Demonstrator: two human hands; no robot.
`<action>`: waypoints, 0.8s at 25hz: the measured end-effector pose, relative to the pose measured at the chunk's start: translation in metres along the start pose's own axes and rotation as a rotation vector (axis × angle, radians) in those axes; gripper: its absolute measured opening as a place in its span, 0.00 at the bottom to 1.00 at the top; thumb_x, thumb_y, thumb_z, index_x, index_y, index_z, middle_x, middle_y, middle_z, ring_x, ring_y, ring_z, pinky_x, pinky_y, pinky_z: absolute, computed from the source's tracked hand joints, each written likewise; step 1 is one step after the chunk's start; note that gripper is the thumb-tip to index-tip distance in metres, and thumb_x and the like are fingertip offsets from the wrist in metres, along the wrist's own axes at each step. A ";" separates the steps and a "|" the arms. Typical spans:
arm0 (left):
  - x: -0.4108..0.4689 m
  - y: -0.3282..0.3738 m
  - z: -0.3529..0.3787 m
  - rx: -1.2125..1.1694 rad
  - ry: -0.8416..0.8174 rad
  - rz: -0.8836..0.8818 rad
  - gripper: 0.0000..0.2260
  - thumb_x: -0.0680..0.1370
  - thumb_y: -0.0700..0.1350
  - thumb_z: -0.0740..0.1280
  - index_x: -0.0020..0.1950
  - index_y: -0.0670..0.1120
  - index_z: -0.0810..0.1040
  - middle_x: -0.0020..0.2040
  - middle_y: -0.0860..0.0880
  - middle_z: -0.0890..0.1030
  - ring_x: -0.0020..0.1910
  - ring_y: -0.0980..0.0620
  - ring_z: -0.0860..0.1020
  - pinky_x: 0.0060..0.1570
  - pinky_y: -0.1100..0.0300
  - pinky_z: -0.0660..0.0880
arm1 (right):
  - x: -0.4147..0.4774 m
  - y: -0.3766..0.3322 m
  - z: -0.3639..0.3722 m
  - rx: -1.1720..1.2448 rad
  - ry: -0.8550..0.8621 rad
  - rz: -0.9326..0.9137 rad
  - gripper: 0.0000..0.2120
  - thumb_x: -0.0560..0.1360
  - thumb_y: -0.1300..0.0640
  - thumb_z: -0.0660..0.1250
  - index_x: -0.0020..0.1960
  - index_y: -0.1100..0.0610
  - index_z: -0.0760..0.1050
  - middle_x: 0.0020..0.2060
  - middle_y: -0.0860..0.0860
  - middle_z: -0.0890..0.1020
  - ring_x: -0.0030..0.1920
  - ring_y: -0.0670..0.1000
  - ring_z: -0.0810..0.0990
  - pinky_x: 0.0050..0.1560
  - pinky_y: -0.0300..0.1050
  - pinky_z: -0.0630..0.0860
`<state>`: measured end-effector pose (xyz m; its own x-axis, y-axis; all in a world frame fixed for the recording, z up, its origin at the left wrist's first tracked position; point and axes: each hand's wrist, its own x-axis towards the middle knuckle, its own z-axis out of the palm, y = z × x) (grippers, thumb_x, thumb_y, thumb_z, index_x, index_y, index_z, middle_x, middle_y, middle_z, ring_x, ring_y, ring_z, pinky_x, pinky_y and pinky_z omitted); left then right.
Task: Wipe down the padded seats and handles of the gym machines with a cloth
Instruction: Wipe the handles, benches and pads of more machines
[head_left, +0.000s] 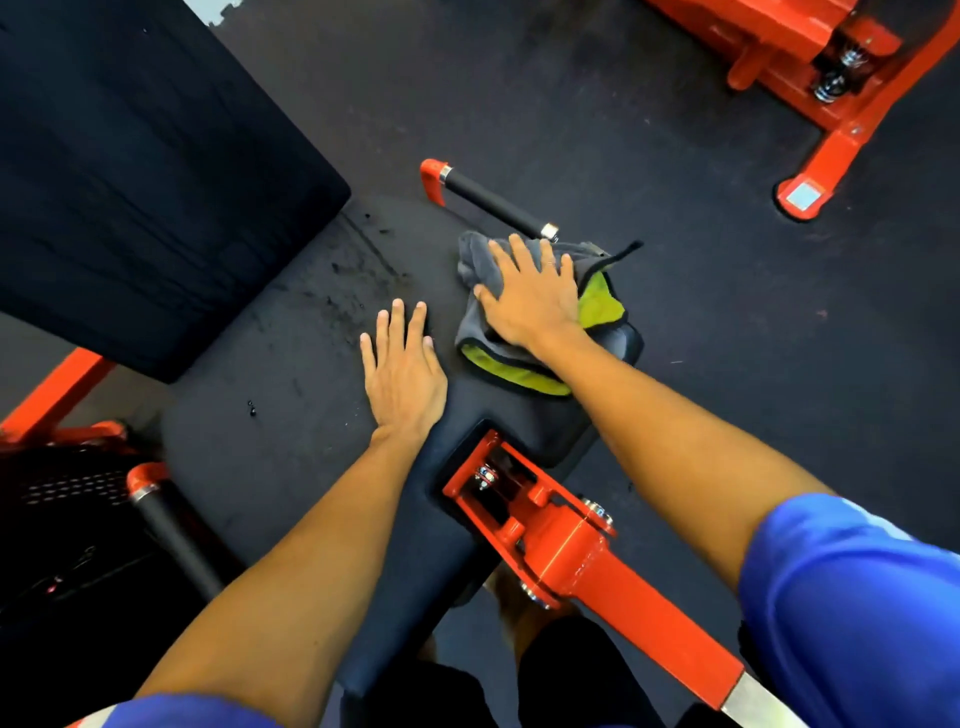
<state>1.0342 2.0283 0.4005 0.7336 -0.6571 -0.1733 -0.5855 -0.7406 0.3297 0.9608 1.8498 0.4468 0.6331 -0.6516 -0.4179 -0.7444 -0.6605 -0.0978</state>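
Observation:
A black padded seat (519, 415) on an orange machine frame (571, 551) lies in the middle of the view. My right hand (530, 296) presses flat, fingers spread, on a grey and lime-green cloth (597, 306) bunched on the pad's far end. My left hand (402, 369) rests flat with straight fingers on the pad's left side, holding nothing. Just beyond the cloth, a black-gripped handle (493, 203) with an orange end juts out. A second black handle (176, 535) sits at the lower left.
A large black back pad (145, 171) fills the upper left. Another orange machine base (831, 93) stands at the top right on the dark rubber floor (597, 104). Orange frame bars (57, 395) run along the left edge.

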 end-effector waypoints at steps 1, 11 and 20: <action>-0.001 -0.001 0.000 -0.001 0.001 -0.009 0.22 0.86 0.47 0.53 0.82 0.50 0.61 0.83 0.48 0.58 0.82 0.48 0.53 0.81 0.45 0.49 | 0.003 -0.013 0.001 -0.001 -0.002 0.008 0.34 0.83 0.35 0.51 0.85 0.47 0.49 0.84 0.50 0.51 0.83 0.62 0.46 0.81 0.66 0.44; -0.004 -0.025 -0.010 -0.016 -0.042 -0.080 0.23 0.86 0.49 0.51 0.83 0.51 0.58 0.84 0.48 0.54 0.83 0.48 0.50 0.81 0.46 0.47 | -0.051 0.016 0.021 -0.231 0.031 -0.550 0.33 0.79 0.36 0.50 0.80 0.48 0.67 0.81 0.49 0.64 0.82 0.58 0.59 0.80 0.62 0.54; -0.008 -0.027 -0.009 -0.063 -0.027 -0.128 0.24 0.86 0.48 0.52 0.83 0.49 0.57 0.84 0.48 0.54 0.83 0.49 0.49 0.81 0.48 0.46 | -0.054 -0.040 0.027 -0.129 -0.001 -0.477 0.31 0.82 0.39 0.57 0.82 0.47 0.61 0.83 0.48 0.59 0.84 0.58 0.50 0.81 0.60 0.42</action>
<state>1.0474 2.0544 0.4016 0.7909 -0.5621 -0.2420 -0.4644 -0.8087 0.3611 0.9507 1.9217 0.4485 0.8965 -0.2653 -0.3548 -0.3395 -0.9259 -0.1655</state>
